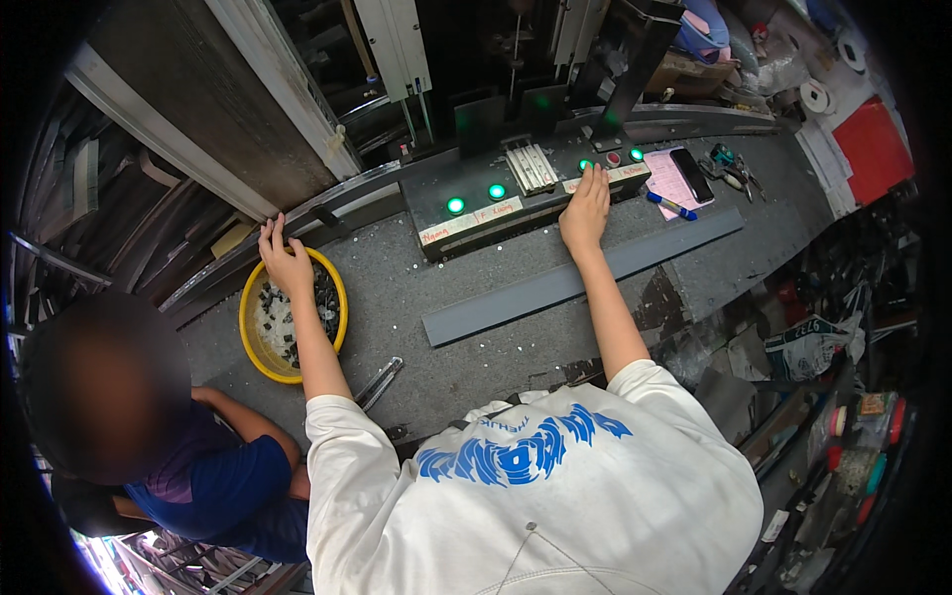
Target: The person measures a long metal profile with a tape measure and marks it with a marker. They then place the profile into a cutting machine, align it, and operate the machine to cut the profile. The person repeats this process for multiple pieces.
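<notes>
My right hand (585,211) rests its outstretched fingertips at a lit green button (586,166) on the dark control box (476,241). It holds nothing that I can see. My left hand (286,260) is open above the far rim of a yellow basin (245,332), fingers pointing at the metal rail behind the bench. Small black and whitish pieces (273,322) lie inside the basin. Two more green buttons glow on the box's left part, and a red button (613,159) sits on the right. A long grey flat bar (526,300) lies on the bench, passing under my right forearm.
Small light strips (532,169) lie on the box. To its right are a phone (691,176), pink paper (666,178), a blue marker (671,206) and small tools. A two-armed metal tool (382,384) lies near my left elbow. Another person (228,476) is close at left.
</notes>
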### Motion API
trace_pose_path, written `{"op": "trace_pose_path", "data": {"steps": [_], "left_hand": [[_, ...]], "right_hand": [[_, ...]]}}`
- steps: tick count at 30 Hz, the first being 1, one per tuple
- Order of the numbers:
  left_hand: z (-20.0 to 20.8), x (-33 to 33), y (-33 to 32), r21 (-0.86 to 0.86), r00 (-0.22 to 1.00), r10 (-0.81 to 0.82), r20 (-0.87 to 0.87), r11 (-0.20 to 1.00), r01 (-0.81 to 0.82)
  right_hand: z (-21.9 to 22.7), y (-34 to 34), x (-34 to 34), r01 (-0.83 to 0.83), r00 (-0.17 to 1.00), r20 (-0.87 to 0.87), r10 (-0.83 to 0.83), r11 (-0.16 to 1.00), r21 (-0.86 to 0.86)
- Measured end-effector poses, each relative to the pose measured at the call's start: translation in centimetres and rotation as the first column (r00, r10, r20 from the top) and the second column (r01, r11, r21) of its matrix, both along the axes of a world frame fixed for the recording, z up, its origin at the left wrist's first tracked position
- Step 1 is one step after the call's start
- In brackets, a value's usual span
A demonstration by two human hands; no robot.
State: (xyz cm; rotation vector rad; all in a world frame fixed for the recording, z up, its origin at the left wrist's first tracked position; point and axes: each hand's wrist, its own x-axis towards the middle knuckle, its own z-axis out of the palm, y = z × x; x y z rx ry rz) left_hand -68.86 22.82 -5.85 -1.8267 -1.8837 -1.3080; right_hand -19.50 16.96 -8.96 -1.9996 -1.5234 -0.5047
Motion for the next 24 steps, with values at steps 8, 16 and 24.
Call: {"op": "trace_pose_path", "data": {"steps": [8,16,24], "left_hand": [[0.06,-0.01,-0.04,0.001,1.0,-0.007,0.011,1.0,0.007],[-0.19,-0.31,0.15,0.007,1.0,-0.016,0.024,1.0,0.016],[-0.27,-0.33,0.19,0.022,1.0,-0.018,0.009,1.0,0.018]], "right_hand": [[0.24,-0.4,-0.17,-0.023,0.999,-0.036,0.023,1.0,0.013],[0.02,-0.24,-0.2,-0.017,0.999,-0.039,0.017,1.0,0.019],[-0.16,-0.15,-0.09,-0.02,0.999,-0.044,0.021,0.999,0.028]]}}
